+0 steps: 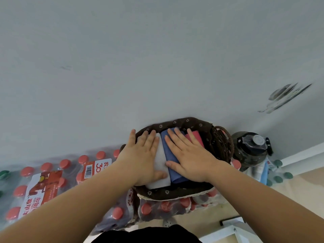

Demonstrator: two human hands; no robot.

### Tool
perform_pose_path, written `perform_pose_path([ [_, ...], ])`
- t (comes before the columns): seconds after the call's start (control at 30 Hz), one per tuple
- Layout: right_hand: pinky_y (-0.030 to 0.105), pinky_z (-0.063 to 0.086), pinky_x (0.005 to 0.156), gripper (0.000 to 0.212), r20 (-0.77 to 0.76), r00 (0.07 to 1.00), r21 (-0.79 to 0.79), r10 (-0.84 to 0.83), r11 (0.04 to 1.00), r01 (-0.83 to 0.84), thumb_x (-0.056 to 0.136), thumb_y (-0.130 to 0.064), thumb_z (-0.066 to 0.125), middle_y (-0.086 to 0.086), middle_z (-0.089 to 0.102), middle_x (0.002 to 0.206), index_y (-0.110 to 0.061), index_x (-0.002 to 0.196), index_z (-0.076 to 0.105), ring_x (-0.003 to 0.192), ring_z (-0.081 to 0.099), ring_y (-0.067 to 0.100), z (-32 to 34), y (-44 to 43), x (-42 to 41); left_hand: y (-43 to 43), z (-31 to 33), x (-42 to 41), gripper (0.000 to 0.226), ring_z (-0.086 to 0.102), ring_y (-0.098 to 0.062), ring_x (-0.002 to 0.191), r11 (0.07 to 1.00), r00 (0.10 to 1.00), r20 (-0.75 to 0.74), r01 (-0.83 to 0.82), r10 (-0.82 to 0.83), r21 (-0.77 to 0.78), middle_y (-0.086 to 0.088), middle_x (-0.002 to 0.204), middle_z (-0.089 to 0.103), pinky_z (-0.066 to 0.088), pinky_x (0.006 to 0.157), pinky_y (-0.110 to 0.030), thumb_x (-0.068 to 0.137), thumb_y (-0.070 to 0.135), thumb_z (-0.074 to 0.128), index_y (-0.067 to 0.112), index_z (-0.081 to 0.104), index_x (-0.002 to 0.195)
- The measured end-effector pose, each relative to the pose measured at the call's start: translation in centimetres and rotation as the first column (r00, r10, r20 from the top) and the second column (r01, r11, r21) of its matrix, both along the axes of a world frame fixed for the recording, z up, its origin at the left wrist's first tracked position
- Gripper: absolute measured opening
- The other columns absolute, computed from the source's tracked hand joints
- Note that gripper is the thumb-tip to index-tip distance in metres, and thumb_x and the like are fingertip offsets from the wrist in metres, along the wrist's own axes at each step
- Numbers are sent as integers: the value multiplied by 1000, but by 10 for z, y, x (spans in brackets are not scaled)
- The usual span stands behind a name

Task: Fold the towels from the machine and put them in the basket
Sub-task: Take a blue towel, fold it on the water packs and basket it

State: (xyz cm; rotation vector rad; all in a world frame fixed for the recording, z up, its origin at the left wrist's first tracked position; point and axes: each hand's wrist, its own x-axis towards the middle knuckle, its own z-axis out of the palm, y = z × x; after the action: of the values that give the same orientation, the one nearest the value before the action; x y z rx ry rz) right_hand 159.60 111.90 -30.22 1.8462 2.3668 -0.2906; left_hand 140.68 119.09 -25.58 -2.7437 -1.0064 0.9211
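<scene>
A dark wicker basket (pixel 221 142) with a brown flowered liner stands on packs of bottled water against the wall. Three folded towels lie side by side inside it: a white towel (pixel 160 165), a blue towel (pixel 171 153) and a pink towel (pixel 199 137). My left hand (pixel 142 153) lies flat on the white towel with straight, spread fingers. Flat across the blue and pink towels rests my right hand (pixel 189 156), its thumb on the blue one. Neither hand grips anything.
Shrink-wrapped packs of red-capped water bottles (pixel 52 181) fill the floor to the left and under the basket. A large dark water jug (pixel 252 149) stands to the right of the basket, with green-capped bottles (pixel 278 176) beside it. A white frame (pixel 233 228) sits at bottom right.
</scene>
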Motion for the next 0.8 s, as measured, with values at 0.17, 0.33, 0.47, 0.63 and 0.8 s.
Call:
perform_pose_path([
  [0.17, 44, -9, 123, 87, -89, 996, -122, -24, 992, 13, 93, -73, 8, 1, -26, 163, -18, 156, -16, 149, -27, 16, -1, 4, 0, -3, -13, 1, 112, -22, -31, 151, 999, 1000, -6, 24, -24, 26, -12, 161, -31, -13, 117, -61, 80, 88, 7, 9, -29, 150],
  [0.33, 45, -14, 122, 84, -99, 993, -202, -63, 979, 42, 92, -73, 5, -2, -40, 155, -22, 150, -28, 142, -39, 14, -11, 5, -3, 0, -22, 4, 113, -25, -31, 150, 1000, 1000, -19, 14, -13, 13, -12, 160, -33, -14, 117, -61, 78, 90, 6, 9, -29, 150],
  [0.47, 46, -18, 120, 82, -72, 995, -222, -72, 974, 55, 95, -70, 12, -2, -45, 151, -24, 146, -32, 140, -42, 16, -12, 8, -5, 2, -27, 6, 112, -26, -31, 150, 1000, 1000, -29, 7, -7, 27, -13, 159, -34, -15, 117, -61, 81, 88, 7, 9, -30, 150],
  [0.63, 50, -18, 119, 86, -34, 997, -223, -71, 973, 62, 92, -73, 7, -1, -44, 153, -22, 151, -29, 140, -42, 18, -15, 10, -6, 1, -30, 5, 112, -27, -30, 149, 999, 1000, -30, 5, -3, 43, -13, 159, -35, -15, 116, -61, 81, 89, 7, 9, -30, 150],
  [0.8, 54, -16, 119, 93, -24, 997, -216, -79, 974, 72, 83, -80, -2, 0, -41, 155, -22, 152, -27, 142, -40, 18, -10, 8, -7, -3, -22, 7, 114, -23, -32, 151, 996, 999, -47, 24, -20, 90, -14, 162, -29, -13, 117, -61, 79, 90, 5, 8, -26, 152],
])
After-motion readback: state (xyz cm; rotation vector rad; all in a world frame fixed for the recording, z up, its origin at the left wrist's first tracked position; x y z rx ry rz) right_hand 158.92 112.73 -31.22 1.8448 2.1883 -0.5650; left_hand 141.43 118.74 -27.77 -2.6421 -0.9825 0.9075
